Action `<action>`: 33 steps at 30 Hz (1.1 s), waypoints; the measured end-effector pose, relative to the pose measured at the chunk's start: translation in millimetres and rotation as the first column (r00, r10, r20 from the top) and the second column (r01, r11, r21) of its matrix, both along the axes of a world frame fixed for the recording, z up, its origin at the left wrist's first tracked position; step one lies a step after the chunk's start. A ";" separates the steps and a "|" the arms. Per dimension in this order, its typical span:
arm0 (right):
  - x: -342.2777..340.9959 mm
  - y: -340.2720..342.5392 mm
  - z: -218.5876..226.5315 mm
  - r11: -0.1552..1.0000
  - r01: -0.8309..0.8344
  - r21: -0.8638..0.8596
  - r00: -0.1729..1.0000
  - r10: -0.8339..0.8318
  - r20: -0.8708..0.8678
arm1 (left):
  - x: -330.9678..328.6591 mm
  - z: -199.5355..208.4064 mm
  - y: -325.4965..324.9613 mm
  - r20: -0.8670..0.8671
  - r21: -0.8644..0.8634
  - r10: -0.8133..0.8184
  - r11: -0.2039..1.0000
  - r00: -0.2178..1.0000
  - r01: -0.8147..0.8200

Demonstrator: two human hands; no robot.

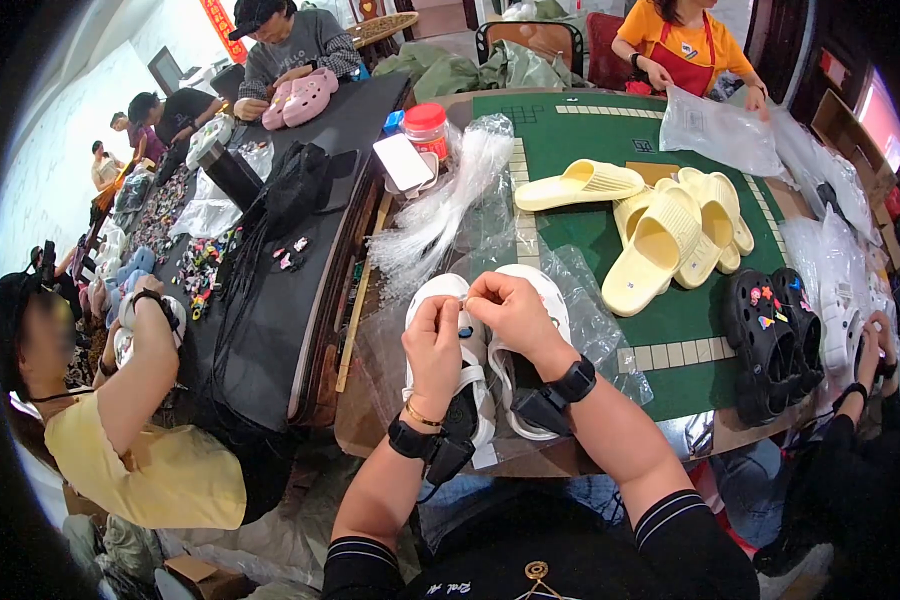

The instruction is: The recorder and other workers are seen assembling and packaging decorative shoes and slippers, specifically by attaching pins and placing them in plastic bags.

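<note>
A pair of white clogs lies side by side in front of me, the left clog (433,290) and the right clog (545,288), toes pointing away. Above the gap between their toes, my left hand (435,352) and my right hand (517,315) meet with closed, pinching fingertips. Whatever sits between those fingertips is too small to make out. A small dark bit shows just under the fingers. Both wrists carry black straps with dark boxes. Under the clogs spreads a clear plastic bag (595,335).
Pale yellow slides (655,250) are heaped on the green mat (570,115). Black clogs with charms (765,320) stand to the right, beside a co-worker's hands. Left are clear plastic strips (450,200), a red-lidded jar (425,130) and a dark table (310,230). Other people work around.
</note>
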State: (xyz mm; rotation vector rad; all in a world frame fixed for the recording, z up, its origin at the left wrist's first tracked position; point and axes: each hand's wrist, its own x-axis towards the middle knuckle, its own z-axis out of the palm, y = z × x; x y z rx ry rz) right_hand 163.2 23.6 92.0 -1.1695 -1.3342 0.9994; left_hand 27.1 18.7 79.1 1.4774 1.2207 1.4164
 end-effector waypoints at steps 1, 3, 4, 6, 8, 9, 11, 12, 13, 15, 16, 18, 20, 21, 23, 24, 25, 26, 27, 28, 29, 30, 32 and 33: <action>0.0 1.4 -2.2 1.000 0.000 -0.001 1.000 0.000 0.000 | -0.8 -0.6 0.0 0.000 -0.001 0.000 1.000 1.000 0.000; 1.6 4.6 -7.6 1.000 0.006 0.026 0.998 -0.005 -0.059 | -1.1 -0.6 -1.5 -0.099 0.035 -0.044 0.998 0.994 0.047; 2.2 5.4 -9.1 1.000 0.007 0.025 0.998 -0.006 -0.059 | -0.5 0.4 -2.0 -0.099 0.035 -0.045 0.998 0.994 0.048; 1.8 6.4 -10.6 0.999 0.021 0.047 0.998 -0.018 -0.065 | 0.2 2.0 -2.4 -0.104 0.049 -0.050 0.997 0.993 0.055; 0.9 3.2 -6.8 0.999 0.013 0.034 1.000 -0.013 -0.019 | -0.2 -2.6 1.2 -0.064 0.033 -0.029 0.999 0.998 0.031; 0.2 2.2 -4.8 1.000 0.007 0.021 1.000 -0.007 0.026 | -0.7 -4.1 2.4 -0.024 0.016 -0.008 1.000 1.000 0.009; 0.1 3.1 -5.5 1.000 0.003 0.030 1.000 -0.003 0.004 | -1.5 -5.1 1.6 -0.052 0.018 -0.018 1.000 0.998 0.019; 0.7 3.6 -6.2 0.999 0.002 0.038 1.000 -0.001 -0.018 | -1.2 -5.0 1.0 -0.080 0.020 -0.029 0.999 0.996 0.031; 1.9 4.8 -7.3 0.999 0.003 0.037 1.000 -0.003 -0.018 | -0.3 -3.3 0.0 -0.079 0.020 -0.031 0.999 0.996 0.032; 2.6 6.9 -9.5 0.999 0.021 0.040 0.998 -0.019 -0.056 | 0.6 2.0 -3.0 -0.134 0.071 -0.071 0.994 0.988 0.081; 2.3 6.0 -9.5 0.999 0.020 0.040 0.998 -0.018 -0.056 | 0.0 1.3 -2.7 -0.135 0.071 -0.070 0.994 0.988 0.080; 2.0 3.9 -5.7 1.000 0.005 0.020 1.000 -0.005 -0.008 | -1.0 0.0 -1.1 -0.065 -0.005 -0.034 0.999 0.997 0.034; 1.9 3.5 -5.1 1.000 -0.008 0.007 1.000 0.008 0.014 | -1.7 -1.3 0.2 -0.062 -0.005 -0.034 0.999 0.997 0.034; 1.9 3.3 -5.0 1.000 -0.020 -0.006 0.999 0.020 0.035 | -1.8 -1.6 0.4 -0.060 -0.006 -0.034 0.999 0.998 0.034; 1.8 6.9 -9.7 1.000 0.001 0.017 1.000 -0.001 -0.006 | -1.8 -1.5 -0.4 -0.118 0.033 -0.052 0.998 0.992 0.056; 1.8 8.2 -11.5 0.999 0.023 0.039 0.999 -0.021 -0.048 | -1.6 -1.6 -0.8 -0.177 0.071 -0.068 0.994 0.982 0.081; 2.4 8.1 -12.5 0.999 0.024 0.039 0.999 -0.022 -0.048 | -1.3 -1.5 -0.9 -0.178 0.071 -0.069 0.994 0.982 0.082; 2.5 7.7 -11.2 0.999 0.027 0.031 0.999 -0.026 -0.025 | -1.1 -1.4 -0.9 -0.165 0.066 -0.064 0.995 0.984 0.076; 2.6 7.2 -9.9 0.999 0.030 0.022 1.000 -0.030 -0.001 | -1.0 -1.3 -0.7 -0.152 0.062 -0.059 0.996 0.987 0.069; 2.6 6.6 -8.6 0.999 0.029 0.024 1.000 -0.029 -0.001 | -1.6 -2.5 0.3 -0.151 0.063 -0.059 0.996 0.987 0.069; 2.1 5.6 -7.3 1.000 0.015 0.009 0.999 -0.016 0.030 | -3.0 -4.5 1.5 -0.130 0.023 -0.053 0.998 0.990 0.056; 1.6 4.9 -6.3 1.000 0.001 -0.005 0.998 -0.001 0.061 | -4.2 -5.2 2.0 -0.109 -0.017 -0.046 0.999 0.993 0.044; 2.3 7.5 -9.5 1.000 0.000 0.011 1.000 0.000 0.028 | -2.4 -3.8 0.5 -0.138 0.010 -0.058 0.998 0.989 0.060; 3.2 8.5 -11.6 1.000 0.002 0.026 1.000 -0.002 -0.005 | -1.2 -2.2 -0.5 -0.167 0.036 -0.071 0.996 0.983 0.078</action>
